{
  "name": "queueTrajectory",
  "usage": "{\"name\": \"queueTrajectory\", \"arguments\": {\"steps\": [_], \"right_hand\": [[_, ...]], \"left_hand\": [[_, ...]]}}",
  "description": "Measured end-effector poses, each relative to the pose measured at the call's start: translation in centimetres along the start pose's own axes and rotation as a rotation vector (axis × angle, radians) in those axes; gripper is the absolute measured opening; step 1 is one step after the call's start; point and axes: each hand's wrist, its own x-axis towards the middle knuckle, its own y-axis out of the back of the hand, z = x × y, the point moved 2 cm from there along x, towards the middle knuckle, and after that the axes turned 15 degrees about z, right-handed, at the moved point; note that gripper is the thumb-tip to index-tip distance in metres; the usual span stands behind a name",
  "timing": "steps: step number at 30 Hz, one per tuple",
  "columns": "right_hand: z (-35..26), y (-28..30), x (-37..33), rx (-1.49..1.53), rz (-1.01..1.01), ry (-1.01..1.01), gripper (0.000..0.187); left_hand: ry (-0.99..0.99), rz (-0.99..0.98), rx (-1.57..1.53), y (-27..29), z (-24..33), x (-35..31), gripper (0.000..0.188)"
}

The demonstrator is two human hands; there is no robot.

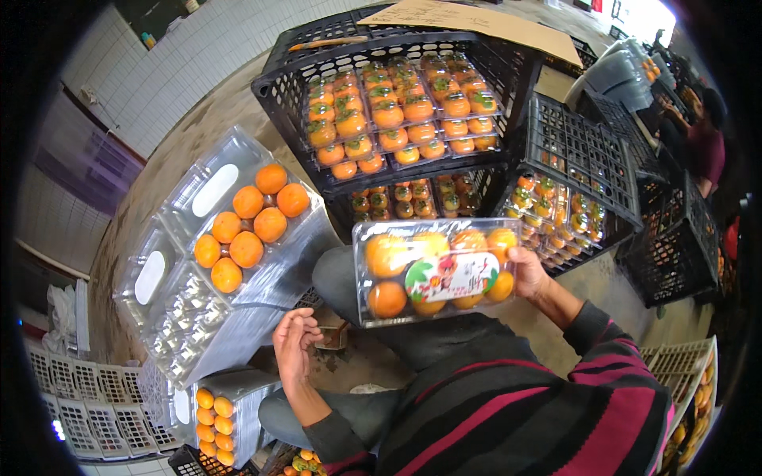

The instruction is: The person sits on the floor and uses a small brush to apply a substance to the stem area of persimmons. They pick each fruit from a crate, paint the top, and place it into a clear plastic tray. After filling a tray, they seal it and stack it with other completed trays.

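My right hand [530, 274] grips the right end of a clear plastic box of orange persimmons [386, 300], holding it over my lap. A white label with green and red print covers the middle of its lid. To the left of that box, my left hand [295, 345] is raised with its fingers loosely bent and nothing visible in them. Beyond this hand stands a stack of clear plastic trays [278, 274]. The top tray holds several persimmons [270, 224] in one half, and its lid with a white oval label lies folded back.
A black crate [278, 119] ahead holds packed persimmon boxes, with cardboard [484, 24] on top. More black crates [583, 151] stand at the right, where another person [706, 147] sits. Lower left are a second tray of persimmons [214, 424] and white crates [87, 404].
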Motion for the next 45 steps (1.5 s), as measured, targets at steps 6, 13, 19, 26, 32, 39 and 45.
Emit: {"name": "queueTrajectory", "arguments": {"steps": [6, 13, 19, 26, 32, 39, 45], "right_hand": [[-4.3, -1.3, -0.4, -0.107, 0.123, 0.282, 0.056], [-8.3, -8.0, -2.4, -0.267, 0.152, 0.568, 0.053], [-11.3, -6.2, -3.1, -0.432, 0.239, 0.779, 0.056], [-12.8, -6.1, -4.3, -0.379, 0.332, 0.867, 0.042], [-12.3, -5.9, -3.8, -0.378, 0.357, 0.834, 0.039], [-11.0, -6.9, -3.5, -0.482, 0.330, 0.803, 0.035], [-10.3, -6.8, -2.9, -0.567, 0.316, 0.766, 0.041]], "left_hand": [[0.111, 0.229, 0.132, 3.9, -7.0, 2.2, 0.018], [0.027, 0.200, 0.111, 3.8, -6.8, 2.3, 0.019], [-0.037, 0.216, 0.273, 4.1, -7.1, 2.2, 0.020], [-0.297, 0.254, 0.671, 3.9, -6.9, 1.7, 0.014], [-0.432, 0.255, 0.820, 3.1, -5.6, 0.8, 0.015], [-0.458, 0.231, 0.877, 3.2, -5.9, 0.9, 0.015], [-0.498, 0.237, 0.901, 2.7, -5.3, 0.6, 0.014]]}}
